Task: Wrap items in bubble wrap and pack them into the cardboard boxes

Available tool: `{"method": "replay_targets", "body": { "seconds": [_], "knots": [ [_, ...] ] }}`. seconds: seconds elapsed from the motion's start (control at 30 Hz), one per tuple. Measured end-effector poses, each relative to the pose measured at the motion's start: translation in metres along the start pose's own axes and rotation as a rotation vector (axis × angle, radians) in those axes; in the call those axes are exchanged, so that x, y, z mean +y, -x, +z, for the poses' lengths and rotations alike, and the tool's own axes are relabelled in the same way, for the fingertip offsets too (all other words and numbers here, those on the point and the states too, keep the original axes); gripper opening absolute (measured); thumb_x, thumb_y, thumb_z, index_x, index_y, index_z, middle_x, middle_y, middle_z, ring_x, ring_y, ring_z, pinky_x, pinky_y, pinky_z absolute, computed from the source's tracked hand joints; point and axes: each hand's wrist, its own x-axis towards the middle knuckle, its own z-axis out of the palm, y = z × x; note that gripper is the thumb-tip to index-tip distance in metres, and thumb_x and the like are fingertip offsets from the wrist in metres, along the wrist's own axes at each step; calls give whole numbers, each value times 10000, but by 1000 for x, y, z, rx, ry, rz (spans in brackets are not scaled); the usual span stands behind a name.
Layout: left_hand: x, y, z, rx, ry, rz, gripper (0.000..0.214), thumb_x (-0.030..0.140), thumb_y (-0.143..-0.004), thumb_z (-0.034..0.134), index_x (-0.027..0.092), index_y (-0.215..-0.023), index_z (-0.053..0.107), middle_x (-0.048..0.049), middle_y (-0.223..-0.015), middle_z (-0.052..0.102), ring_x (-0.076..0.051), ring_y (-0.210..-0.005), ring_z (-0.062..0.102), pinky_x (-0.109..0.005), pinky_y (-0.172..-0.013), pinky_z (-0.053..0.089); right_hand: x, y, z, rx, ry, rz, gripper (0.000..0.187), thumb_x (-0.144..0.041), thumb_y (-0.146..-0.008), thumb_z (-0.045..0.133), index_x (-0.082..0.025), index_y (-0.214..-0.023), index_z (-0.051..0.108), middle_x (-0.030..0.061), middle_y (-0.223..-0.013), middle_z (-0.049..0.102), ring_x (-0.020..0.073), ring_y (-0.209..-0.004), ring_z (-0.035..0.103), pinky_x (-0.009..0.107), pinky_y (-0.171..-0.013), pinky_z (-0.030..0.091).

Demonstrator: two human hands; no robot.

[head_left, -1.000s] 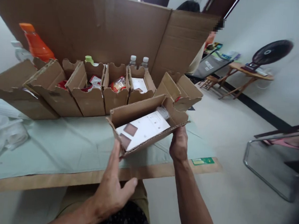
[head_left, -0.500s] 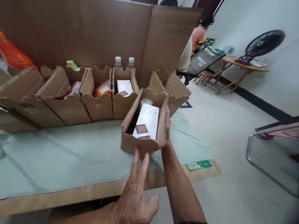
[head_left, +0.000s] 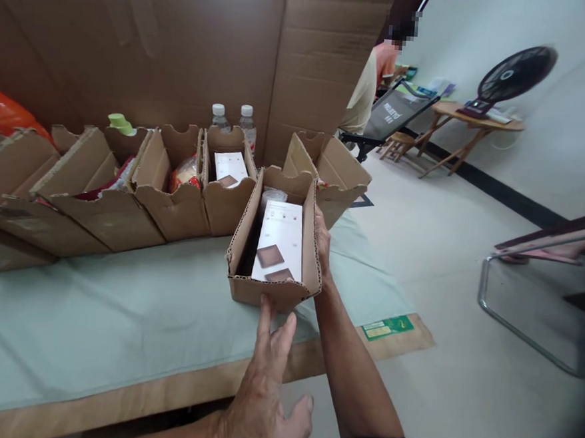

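An open-topped cardboard box (head_left: pixel 250 293) stands forward of the row, holding a white carton (head_left: pixel 281 235) with brown squares printed on it. Behind the carton, inside the same box, is a clear rolled item (head_left: pixel 274 196). My right hand (head_left: pixel 323 244) grips the box's right side, its fingers partly hidden by the wall. My left hand (head_left: pixel 268 391) has its fingers spread, with one fingertip at the lower front of the box. Left of it, a similar box (head_left: pixel 228 208) holds another white carton (head_left: pixel 230 168).
More cardboard boxes (head_left: pixel 102 222) with packets line the table (head_left: pixel 130 314), backed by a tall cardboard panel (head_left: pixel 204 46). Two bottles (head_left: pixel 247 126) stand behind them. One box (head_left: pixel 341 196) sits at the right end. Beyond are a folding chair (head_left: pixel 393 112), a fan (head_left: pixel 517 74) and a seated person.
The view has shifted, so the row sits farther left. The held box appears slightly nearer, and my left fingers stay at its front.
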Motion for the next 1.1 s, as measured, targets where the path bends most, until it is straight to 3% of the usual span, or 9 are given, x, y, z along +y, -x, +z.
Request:
{"method": "replay_targets", "body": {
  "seconds": [0.13,0.33,0.53,0.7,0.83,0.97,1.1],
  "knots": [
    [-1,-2,4,4,3,8,1210,34,-692,634,406,-1659,10,6,-1740,-240,-429,-1606,-108,-703,-1247,236,-1,-1,2,108,-28,-37,730,-791,-972,326,-311,-1466,566,47,-1587,521,256,-1518,416,503,-1295,275],
    [-3,-7,13,-44,12,-22,1218,56,-663,642,382,-1666,35,6,-1714,-312,-479,-1603,38,-718,-1218,295,8,-1,-1,65,-85,-26,683,-779,-961,382,-372,-1484,549,2,-1598,509,259,-1517,425,528,-1286,309],
    [-4,-9,24,-17,-16,8,1218,39,-663,624,382,-1665,20,10,-1713,-318,-467,-1608,20,-697,-1242,261,4,3,-9,10,-170,-28,728,-800,-938,410,-344,-1488,550,14,-1610,498,280,-1519,424,555,-1284,302],
    [-5,-10,28,-26,-26,48,1209,33,-680,620,361,-1668,5,-6,-1715,-313,-450,-1611,-28,-680,-1246,263,1,2,-13,-90,-167,10,815,-864,-896,395,-354,-1521,507,-12,-1651,439,257,-1538,394,509,-1293,300],
    [-5,-11,33,-46,-38,43,1180,38,-718,608,395,-1662,-3,16,-1731,-268,-415,-1613,-78,-665,-1249,285,1,0,-12,-73,-147,11,829,-876,-903,342,-360,-1533,495,-13,-1641,452,241,-1547,379,499,-1301,287],
    [-3,-14,37,-69,-14,36,1205,33,-699,626,391,-1662,-4,4,-1704,-340,-448,-1609,-23,-679,-1256,256,-2,0,-13,-103,-169,-6,810,-863,-918,331,-361,-1531,500,-15,-1638,456,245,-1547,379,501,-1299,291],
    [-1,-20,38,-79,-7,47,1178,31,-743,617,414,-1655,-22,5,-1707,-332,-445,-1609,-25,-671,-1236,320,2,-3,-14,-109,-214,-4,814,-856,-918,353,-344,-1536,488,2,-1637,458,245,-1539,390,494,-1283,322]
  ]
}}
